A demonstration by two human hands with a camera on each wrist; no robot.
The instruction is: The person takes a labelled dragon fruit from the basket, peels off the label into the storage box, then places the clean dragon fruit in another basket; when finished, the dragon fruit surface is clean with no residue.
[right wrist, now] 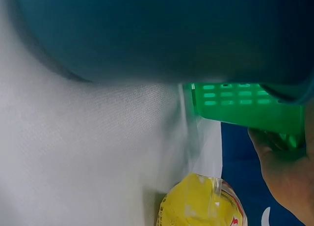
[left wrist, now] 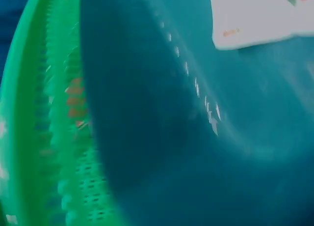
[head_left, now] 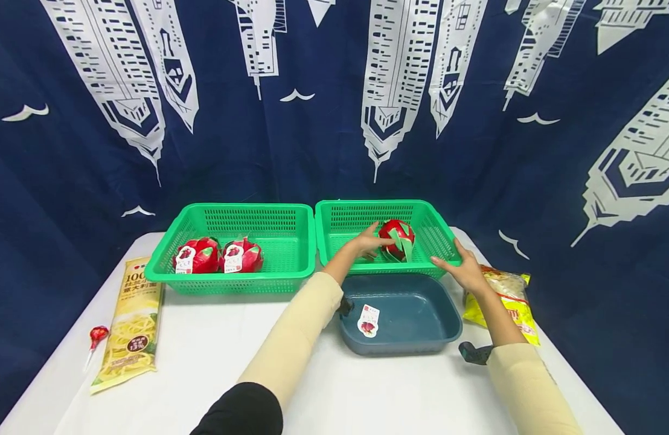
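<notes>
A red dragon fruit [head_left: 398, 238] with green leaf tips sits in the right green basket [head_left: 334, 212]. My left hand [head_left: 367, 243] reaches over that basket's front rim from the left, its fingers extended; one finger overlaps the fruit's near side. At the basket's front right corner my right hand [head_left: 467, 273] grips the rim, thumb along the front and fingers at the side. The right wrist view shows the right hand [right wrist: 289, 179] against the green basket wall [right wrist: 240, 108]. The left hand lies outside the left wrist view. In front stands a dark blue basin [head_left: 416, 314] bearing a dragon-fruit label [head_left: 369, 321].
Two labelled dragon fruits [head_left: 242, 256] lie in the left green basket [head_left: 280, 241]. A pasta packet [head_left: 130, 326] and a red lollipop [head_left: 98, 334] are at the table's left. A yellow bag [head_left: 511, 302] lies behind my right forearm. A dark blue curtain [head_left: 313, 157] hangs behind.
</notes>
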